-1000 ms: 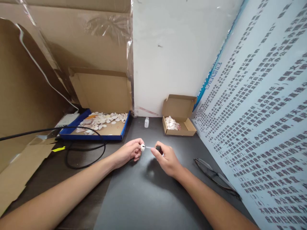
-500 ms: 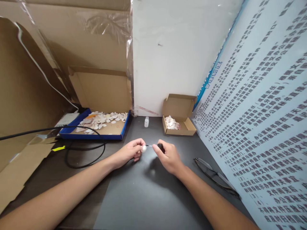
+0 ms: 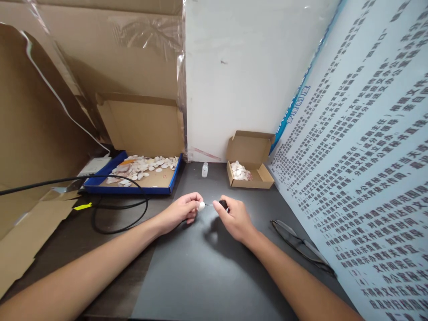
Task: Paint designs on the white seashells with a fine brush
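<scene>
My left hand [image 3: 185,208] pinches a small white seashell [image 3: 201,206] between thumb and fingers, just above the dark grey mat [image 3: 187,276]. Facing it, my right hand [image 3: 236,217] is closed around the black handle of a thin brush [image 3: 224,204]. The brush's slender shaft points left, and its dark tip is at the shell's right edge; whether the two touch I cannot tell. Beyond both hands a small clear bottle [image 3: 205,170] stands upright on the mat.
On the left, a blue-edged tray [image 3: 133,190] holds many loose shells. A small open cardboard box [image 3: 252,183] with shells stands at the back right. Eyeglasses [image 3: 302,250] lie by the right-hand wall. A black cable [image 3: 147,209] loops left of my left hand.
The shell has turned slightly in my left fingers, its ridged side less visible. The brush's black handle has shifted a little in my right hand. Both hands stay in nearly the same place.
</scene>
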`<state>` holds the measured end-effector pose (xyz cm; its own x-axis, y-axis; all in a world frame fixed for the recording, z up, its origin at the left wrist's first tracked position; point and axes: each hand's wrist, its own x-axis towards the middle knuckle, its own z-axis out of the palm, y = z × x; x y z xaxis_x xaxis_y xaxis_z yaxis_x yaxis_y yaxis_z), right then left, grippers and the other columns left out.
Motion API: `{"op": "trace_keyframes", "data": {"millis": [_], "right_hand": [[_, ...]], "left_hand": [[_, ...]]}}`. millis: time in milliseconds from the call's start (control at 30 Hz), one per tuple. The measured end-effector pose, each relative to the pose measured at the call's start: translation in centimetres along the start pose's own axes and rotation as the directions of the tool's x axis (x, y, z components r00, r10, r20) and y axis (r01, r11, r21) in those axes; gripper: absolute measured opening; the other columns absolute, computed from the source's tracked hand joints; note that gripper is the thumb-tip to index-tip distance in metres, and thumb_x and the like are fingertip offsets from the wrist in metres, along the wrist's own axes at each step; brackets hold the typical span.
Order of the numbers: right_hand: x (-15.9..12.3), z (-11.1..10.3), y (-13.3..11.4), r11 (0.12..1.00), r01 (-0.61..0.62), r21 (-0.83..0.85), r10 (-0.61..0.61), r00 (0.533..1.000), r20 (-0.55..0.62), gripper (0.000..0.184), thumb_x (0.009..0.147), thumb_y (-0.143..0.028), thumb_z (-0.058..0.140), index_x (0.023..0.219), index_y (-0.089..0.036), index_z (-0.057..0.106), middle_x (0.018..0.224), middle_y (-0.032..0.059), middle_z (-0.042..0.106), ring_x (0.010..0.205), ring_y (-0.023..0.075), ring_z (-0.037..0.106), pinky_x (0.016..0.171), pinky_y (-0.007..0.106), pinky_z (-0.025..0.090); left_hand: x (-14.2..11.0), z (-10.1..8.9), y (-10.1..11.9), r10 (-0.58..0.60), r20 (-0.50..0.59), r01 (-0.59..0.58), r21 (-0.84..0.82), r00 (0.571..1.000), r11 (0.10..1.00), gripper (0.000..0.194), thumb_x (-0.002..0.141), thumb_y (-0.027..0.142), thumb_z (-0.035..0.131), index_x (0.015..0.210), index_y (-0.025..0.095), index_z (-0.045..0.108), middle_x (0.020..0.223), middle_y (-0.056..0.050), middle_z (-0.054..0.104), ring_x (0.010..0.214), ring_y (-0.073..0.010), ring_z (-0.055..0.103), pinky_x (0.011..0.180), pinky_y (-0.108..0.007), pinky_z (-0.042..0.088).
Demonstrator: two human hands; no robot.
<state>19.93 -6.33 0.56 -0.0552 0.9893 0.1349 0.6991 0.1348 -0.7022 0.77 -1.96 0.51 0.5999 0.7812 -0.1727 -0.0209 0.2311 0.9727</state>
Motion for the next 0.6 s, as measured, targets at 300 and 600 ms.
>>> {"op": "trace_keyframes", "data": {"millis": [300, 600], "right_hand": [[0.14, 0.00, -0.04, 0.999, 0.021, -0.027, -0.020, 0.999, 0.050, 0.059, 0.087, -0.060, 0.036, 0.069, -0.004, 0.045, 0.063, 0.0013, 0.042, 0.059, -0.0027, 0.026, 0.057, 0.011, 0.015], [-0.05, 0.03, 0.16, 0.994, 0.084, 0.069, -0.087, 0.995, 0.041, 0.064, 0.088, -0.064, 0.032, 0.071, -0.004, 0.047, 0.064, 0.0012, 0.043, 0.061, -0.0029, 0.027, 0.058, 0.010, 0.018]], "left_hand": [[-0.10, -0.09, 0.05, -0.003, -0.006, 0.003, 0.003, 1.000, 1.000, 0.021, 0.076, 0.031, 0.058, 0.084, 0.016, 0.046, 0.061, 0.006, 0.037, 0.049, -0.0051, 0.030, 0.046, -0.018, 0.030], [0.00, -0.10, -0.01, -0.007, -0.001, 0.007, 0.008, 1.000, 1.000, 0.019, 0.075, 0.029, 0.059, 0.083, 0.017, 0.047, 0.058, 0.007, 0.037, 0.048, -0.0054, 0.030, 0.046, -0.018, 0.031]]}}
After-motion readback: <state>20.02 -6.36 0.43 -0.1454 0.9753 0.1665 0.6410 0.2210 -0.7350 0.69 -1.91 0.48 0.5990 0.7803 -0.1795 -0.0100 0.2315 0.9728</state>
